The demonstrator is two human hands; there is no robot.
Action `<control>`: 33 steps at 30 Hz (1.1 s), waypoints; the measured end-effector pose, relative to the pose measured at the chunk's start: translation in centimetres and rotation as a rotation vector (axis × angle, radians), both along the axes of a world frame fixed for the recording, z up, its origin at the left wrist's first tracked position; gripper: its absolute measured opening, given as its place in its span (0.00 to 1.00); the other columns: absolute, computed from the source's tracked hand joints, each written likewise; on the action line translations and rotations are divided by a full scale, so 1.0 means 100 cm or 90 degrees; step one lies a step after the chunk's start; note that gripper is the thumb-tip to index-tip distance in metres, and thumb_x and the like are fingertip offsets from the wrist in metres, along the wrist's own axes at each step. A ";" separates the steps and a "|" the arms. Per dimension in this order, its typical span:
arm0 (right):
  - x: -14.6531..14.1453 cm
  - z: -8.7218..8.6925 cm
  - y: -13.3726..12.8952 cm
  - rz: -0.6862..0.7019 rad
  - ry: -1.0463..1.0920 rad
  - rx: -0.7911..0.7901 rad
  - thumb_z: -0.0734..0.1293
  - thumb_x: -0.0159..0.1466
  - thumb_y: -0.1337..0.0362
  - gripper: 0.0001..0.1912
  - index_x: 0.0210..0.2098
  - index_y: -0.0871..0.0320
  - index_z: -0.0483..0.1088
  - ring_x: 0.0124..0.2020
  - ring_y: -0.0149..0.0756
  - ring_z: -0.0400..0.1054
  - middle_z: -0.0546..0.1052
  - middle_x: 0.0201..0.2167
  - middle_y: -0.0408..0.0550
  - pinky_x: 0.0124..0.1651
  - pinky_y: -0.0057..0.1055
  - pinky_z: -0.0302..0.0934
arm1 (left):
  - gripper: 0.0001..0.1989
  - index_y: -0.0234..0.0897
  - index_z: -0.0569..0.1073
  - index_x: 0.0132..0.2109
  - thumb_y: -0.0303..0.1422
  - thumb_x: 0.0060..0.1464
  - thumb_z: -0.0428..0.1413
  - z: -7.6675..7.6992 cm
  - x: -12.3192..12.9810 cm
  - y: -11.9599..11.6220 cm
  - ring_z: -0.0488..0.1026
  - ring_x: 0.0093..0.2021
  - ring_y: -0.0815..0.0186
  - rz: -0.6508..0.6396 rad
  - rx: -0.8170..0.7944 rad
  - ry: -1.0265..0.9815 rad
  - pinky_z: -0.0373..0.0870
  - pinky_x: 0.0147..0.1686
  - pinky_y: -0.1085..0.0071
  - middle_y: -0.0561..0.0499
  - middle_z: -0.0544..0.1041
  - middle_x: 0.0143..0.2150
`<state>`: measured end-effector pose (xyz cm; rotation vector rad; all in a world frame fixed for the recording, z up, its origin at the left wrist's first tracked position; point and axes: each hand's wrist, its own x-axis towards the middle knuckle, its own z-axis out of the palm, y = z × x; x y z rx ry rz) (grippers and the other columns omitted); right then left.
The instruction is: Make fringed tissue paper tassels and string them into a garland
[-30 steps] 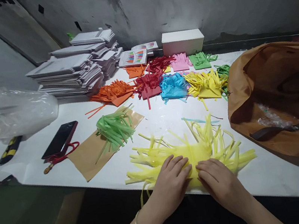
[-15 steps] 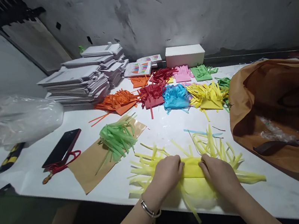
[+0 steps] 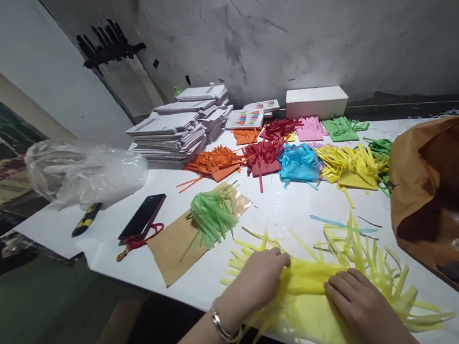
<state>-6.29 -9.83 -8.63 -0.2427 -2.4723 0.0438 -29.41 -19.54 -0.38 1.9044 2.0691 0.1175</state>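
Yellow fringed tissue paper [image 3: 309,277] lies at the table's front edge, its cut strips spread to both sides and a folded band across its middle. My left hand [image 3: 267,276] is closed on the left end of the band, with a silver bracelet on the wrist. My right hand [image 3: 358,297] rests on the right part of the paper, its fingers pressed together over the band's lower edge; its thumb is hidden. Behind and left, a green fringed bunch [image 3: 213,216] sits on a brown paper envelope [image 3: 173,257].
Coloured fringed bundles, one of them blue [image 3: 299,162], sit behind the yellow paper. White stacks [image 3: 169,138], a white box [image 3: 316,101] and plastic wrap [image 3: 111,170] lie farther back. A phone [image 3: 142,216] and cutter [image 3: 86,219] are left; a brown bag [image 3: 410,184] is right.
My right hand has moved down and away from my left hand, over the paper. The band looks looser and wider. The view has turned left, so the table appears shifted right.
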 end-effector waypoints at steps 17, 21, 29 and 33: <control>0.021 0.012 -0.006 -0.027 -0.024 -0.039 0.50 0.75 0.71 0.20 0.39 0.60 0.72 0.38 0.39 0.67 0.76 0.32 0.48 0.53 0.41 0.52 | 0.03 0.38 0.72 0.42 0.27 0.66 0.54 -0.059 0.050 -0.016 0.69 0.39 0.64 -0.197 0.307 -0.011 0.58 0.49 0.62 0.53 0.77 0.37; 0.026 0.000 -0.003 -0.084 -0.037 -0.168 0.52 0.76 0.65 0.19 0.36 0.55 0.70 0.37 0.37 0.66 0.74 0.32 0.44 0.52 0.42 0.49 | 0.05 0.39 0.73 0.40 0.28 0.66 0.53 -0.055 0.045 -0.024 0.71 0.40 0.63 -0.079 0.274 -0.069 0.58 0.47 0.62 0.53 0.78 0.38; 0.008 0.002 0.015 -0.198 -0.117 -0.093 0.56 0.74 0.62 0.12 0.38 0.55 0.69 0.34 0.42 0.66 0.73 0.31 0.46 0.42 0.41 0.49 | 0.07 0.37 0.75 0.34 0.29 0.61 0.56 -0.043 0.059 0.000 0.74 0.37 0.55 0.161 0.126 0.067 0.64 0.45 0.53 0.48 0.79 0.33; 0.003 0.019 0.007 -0.108 -0.025 -0.094 0.53 0.75 0.65 0.16 0.39 0.55 0.70 0.42 0.42 0.68 0.76 0.36 0.48 0.52 0.45 0.49 | 0.02 0.36 0.74 0.38 0.27 0.60 0.56 -0.040 0.059 0.002 0.74 0.37 0.54 0.171 0.130 0.055 0.64 0.44 0.52 0.47 0.78 0.33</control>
